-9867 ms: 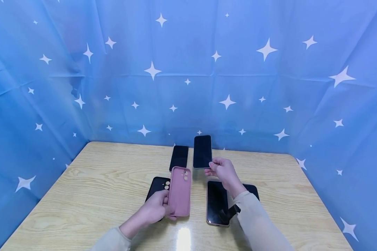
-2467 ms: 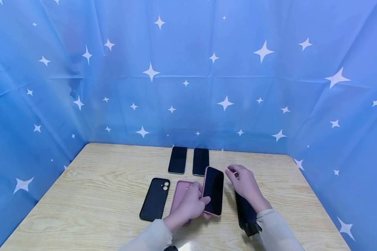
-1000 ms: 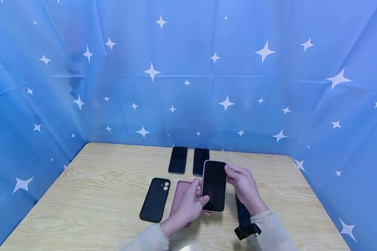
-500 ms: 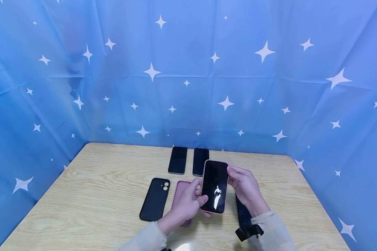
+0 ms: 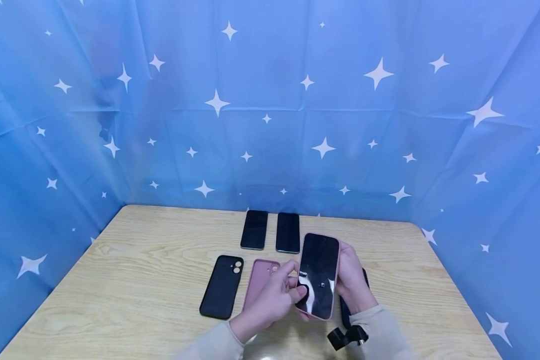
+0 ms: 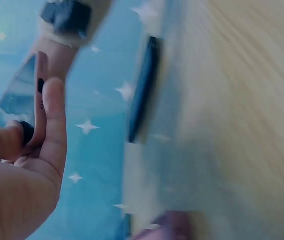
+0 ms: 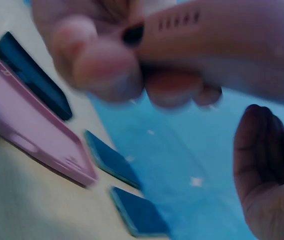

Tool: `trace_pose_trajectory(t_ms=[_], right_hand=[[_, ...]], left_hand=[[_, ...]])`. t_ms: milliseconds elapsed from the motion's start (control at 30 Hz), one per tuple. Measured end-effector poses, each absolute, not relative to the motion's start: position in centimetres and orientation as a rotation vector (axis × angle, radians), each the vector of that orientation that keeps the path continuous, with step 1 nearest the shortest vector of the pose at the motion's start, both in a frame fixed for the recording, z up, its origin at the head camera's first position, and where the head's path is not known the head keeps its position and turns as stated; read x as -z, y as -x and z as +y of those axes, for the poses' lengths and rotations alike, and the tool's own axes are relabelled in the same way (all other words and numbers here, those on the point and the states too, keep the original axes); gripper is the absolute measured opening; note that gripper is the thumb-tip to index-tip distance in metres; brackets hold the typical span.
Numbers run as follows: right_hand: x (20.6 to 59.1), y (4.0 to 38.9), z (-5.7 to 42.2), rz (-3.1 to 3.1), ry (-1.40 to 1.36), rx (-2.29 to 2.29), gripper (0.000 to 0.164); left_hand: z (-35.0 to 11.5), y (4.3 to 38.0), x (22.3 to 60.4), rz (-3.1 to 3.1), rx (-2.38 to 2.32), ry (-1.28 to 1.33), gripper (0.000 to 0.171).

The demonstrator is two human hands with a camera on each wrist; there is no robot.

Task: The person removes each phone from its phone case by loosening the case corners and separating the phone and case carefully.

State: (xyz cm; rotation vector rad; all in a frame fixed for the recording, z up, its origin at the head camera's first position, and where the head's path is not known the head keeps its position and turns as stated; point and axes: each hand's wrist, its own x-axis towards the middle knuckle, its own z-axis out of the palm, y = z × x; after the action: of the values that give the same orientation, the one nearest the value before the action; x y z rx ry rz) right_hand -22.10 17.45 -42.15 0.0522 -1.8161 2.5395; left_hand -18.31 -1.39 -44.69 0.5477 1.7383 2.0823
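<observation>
My left hand (image 5: pixel 272 297) grips the lower left part of a smartphone in a pink case (image 5: pixel 318 275), raised above the table. Its thumb lies on the dark, glossy screen; the other fingers go round the case's edge and behind. In the right wrist view, left fingertips (image 7: pixel 106 70) press the case's end near a row of small holes. My right hand (image 5: pixel 351 280) is at the phone's right side, partly hidden behind it. The right wrist view has this hand with extended, slightly bent fingers below the case; contact is unclear.
An empty pink phone case (image 5: pixel 255 282) lies beside a black phone case (image 5: pixel 222 287). Behind them, two dark phones (image 5: pixel 254 230) lie side by side near the wooden table's (image 5: pixel 153 265) back edge. Another dark phone (image 5: pixel 345 312) is partly under the right forearm. A starry blue curtain (image 5: pixel 270 100) stands behind.
The cased phone has moved right and towards me. My right thumb has left its upper right corner. Compared with the oldest frame, the empty pink case and another phone now lie on the table.
</observation>
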Motion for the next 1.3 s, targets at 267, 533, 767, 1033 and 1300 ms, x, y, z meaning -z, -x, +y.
trace_pose_trajectory(t_ms=[267,533,767,1033,1300], right_hand=[[41.3,21.8,17.8,-1.864,-0.124,-2.506,0.03],[41.6,21.8,17.5,-1.836,-0.166,-2.467,0.03],[41.9,21.7,17.8,-1.794,-0.249,-2.492,0.034],[42.5,21.7,18.4,-1.682,-0.417,-2.58,0.032],[43.0,21.7,18.5,-1.454,-0.524,-2.778,0.034]], left_hand=[[-1.6,18.5,44.0,1.912,-2.132,-0.432,0.02],[-1.7,18.6,44.2,1.976,-2.148,-0.447,0.018],[-1.8,18.5,44.3,1.951,-2.155,-0.441,0.02],[-2.2,18.8,44.0,1.871,-2.121,-0.494,0.021],[-2.7,19.4,44.7,1.717,-2.131,-0.552,0.027]])
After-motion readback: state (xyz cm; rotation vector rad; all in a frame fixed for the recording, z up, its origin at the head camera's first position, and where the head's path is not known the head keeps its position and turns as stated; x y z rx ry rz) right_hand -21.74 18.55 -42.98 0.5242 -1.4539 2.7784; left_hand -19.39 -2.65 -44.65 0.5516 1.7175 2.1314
